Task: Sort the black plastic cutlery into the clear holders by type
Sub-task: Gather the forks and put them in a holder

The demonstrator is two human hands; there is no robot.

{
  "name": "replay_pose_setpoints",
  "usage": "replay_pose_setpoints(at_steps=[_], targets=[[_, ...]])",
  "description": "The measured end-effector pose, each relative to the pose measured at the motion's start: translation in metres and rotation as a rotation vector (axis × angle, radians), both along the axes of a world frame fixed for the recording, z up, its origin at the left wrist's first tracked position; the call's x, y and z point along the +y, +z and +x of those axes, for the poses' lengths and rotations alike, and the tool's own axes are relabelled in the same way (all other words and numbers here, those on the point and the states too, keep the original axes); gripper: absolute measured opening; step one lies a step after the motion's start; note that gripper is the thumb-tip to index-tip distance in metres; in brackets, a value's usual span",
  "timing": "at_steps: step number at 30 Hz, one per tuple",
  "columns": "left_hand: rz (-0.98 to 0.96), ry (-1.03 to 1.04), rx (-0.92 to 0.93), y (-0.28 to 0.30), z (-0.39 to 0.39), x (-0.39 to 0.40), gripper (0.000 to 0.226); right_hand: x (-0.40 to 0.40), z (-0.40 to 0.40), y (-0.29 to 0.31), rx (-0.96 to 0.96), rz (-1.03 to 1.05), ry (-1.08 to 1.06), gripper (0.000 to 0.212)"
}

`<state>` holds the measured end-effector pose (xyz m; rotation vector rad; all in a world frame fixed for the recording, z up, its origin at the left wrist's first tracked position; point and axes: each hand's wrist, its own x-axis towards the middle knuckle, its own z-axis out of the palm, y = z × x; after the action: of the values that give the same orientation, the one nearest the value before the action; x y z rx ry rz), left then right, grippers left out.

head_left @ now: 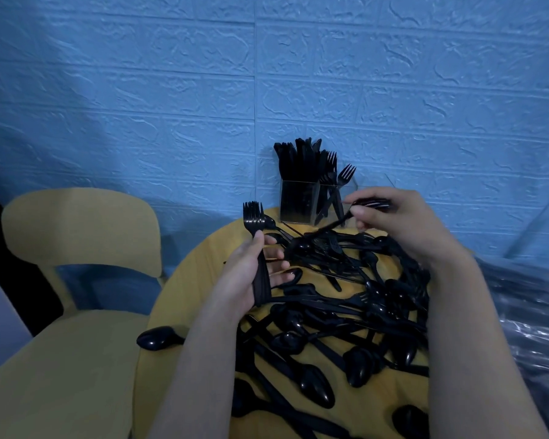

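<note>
Gripped in my left hand is a stack of forks, tines up, thumb pressed along the handles and fingers curled behind; I cannot count the stack because the tines overlap. My right hand pinches one fork by its end between thumb and fingertips, its handle slanting down-left toward the pile, just in front of the holders. I count two clear holders against the blue wall: the left holder is packed with knives, blades up, and the right holder, touching it, carries a few forks, perhaps four or five, their tines leaning. A faint clear edge further right may be a third holder, but my right hand hides most of it. The pile covers much of the round yellow table: spoons, forks and knives tangled together, too many and too dark to count. One spoon lies apart at the table's left edge, bowl overhanging. One yellow chair stands to the left. Crinkled plastic sheet lies at right, cut off by the frame.
</note>
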<state>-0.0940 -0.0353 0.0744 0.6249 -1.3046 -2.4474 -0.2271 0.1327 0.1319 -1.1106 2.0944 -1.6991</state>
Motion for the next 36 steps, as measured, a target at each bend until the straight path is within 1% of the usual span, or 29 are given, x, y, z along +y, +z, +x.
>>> replay_pose_setpoints(at_steps=[2,5,8,11,14,16,18,20,22,23,25,27,30,33,36], targets=[[-0.023,-0.023,-0.017,0.000,0.000,0.003,0.027,-0.005,0.006,0.003,-0.016,0.029,0.086,0.016],[-0.098,-0.119,-0.060,0.001,0.000,0.010,0.026,-0.024,0.013,0.003,-0.031,0.063,0.166,0.013],[-0.144,-0.198,-0.081,0.002,0.001,0.013,0.027,-0.042,0.020,-0.003,0.065,0.122,0.195,0.010],[-0.186,-0.242,-0.094,0.000,0.001,0.011,0.034,-0.053,0.022,-0.008,0.202,0.191,0.125,0.007],[-0.165,-0.276,-0.069,-0.002,0.001,0.008,0.042,-0.056,0.020,-0.010,0.225,0.222,0.118,0.007],[-0.184,-0.329,-0.061,-0.002,0.001,0.009,0.049,-0.058,0.020,-0.011,0.276,0.265,0.096,0.011],[-0.221,-0.358,-0.045,-0.003,0.001,0.010,0.051,-0.064,0.022,-0.014,0.372,0.313,0.041,0.019],[-0.247,-0.323,-0.025,-0.005,0.001,0.010,0.044,-0.069,0.026,-0.019,0.429,0.319,-0.016,0.034],[-0.216,-0.259,-0.006,-0.007,0.001,0.005,0.034,-0.071,0.024,-0.025,0.436,0.280,-0.097,0.044],[-0.175,-0.222,0.003,-0.008,0.001,0.002,0.031,-0.071,0.021,-0.027,0.415,0.250,-0.147,0.042],[-0.094,-0.158,0.018,-0.008,0.001,-0.005,0.030,-0.070,0.011,-0.032,0.376,0.242,-0.249,0.027],[-0.057,-0.112,0.019,-0.009,0.002,-0.009,0.030,-0.075,-0.001,-0.042,0.373,0.389,-0.295,0.016],[-0.047,-0.066,0.010,-0.010,0.002,-0.013,0.032,-0.095,-0.013,-0.057,0.401,0.649,-0.189,0.014],[-0.057,-0.035,-0.010,-0.010,0.001,-0.015,0.034,-0.114,-0.018,-0.065,0.460,0.830,-0.098,0.026],[-0.034,-0.010,-0.014,-0.011,0.000,-0.016,0.034,-0.124,-0.023,-0.067,0.497,0.920,-0.086,0.036]])
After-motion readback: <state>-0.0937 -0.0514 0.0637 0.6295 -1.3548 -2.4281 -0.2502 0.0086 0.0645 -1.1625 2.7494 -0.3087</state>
